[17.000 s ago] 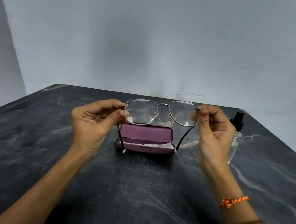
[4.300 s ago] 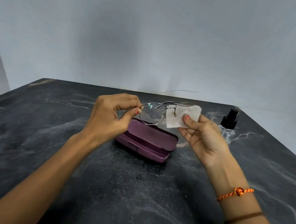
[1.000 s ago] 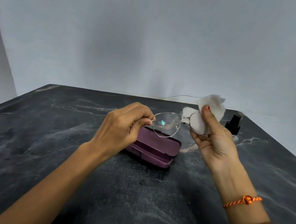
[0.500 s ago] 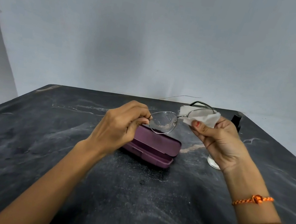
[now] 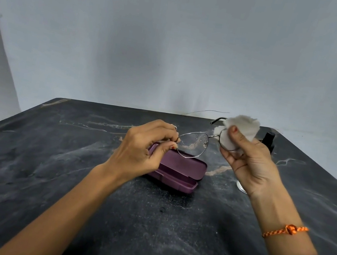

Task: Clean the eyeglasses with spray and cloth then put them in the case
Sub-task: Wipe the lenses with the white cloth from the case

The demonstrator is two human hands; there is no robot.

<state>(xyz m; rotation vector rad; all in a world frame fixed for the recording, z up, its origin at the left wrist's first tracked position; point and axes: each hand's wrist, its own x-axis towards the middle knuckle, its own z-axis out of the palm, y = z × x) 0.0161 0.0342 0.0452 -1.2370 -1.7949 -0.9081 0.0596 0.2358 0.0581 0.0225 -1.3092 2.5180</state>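
Your left hand (image 5: pixel 144 147) pinches the glasses (image 5: pixel 193 144) at the outer rim of one lens; your right hand (image 5: pixel 246 159) pinches the cloth (image 5: pixel 240 130) round the other lens, thumb on top. The glasses hang in the air between your hands, long axis running left to right, above the open case (image 5: pixel 178 173). The bare lens shows droplets and sits nearer the left hand, so I judge the cloth must next travel leftward along the frame to reach it. The case lies on the table (image 5: pixel 24 170) near the middle, lid up. The spray (image 5: pixel 269 139) stands behind your right hand toward the far right corner, mostly hidden. The table is dark veined stone against a plain grey wall.
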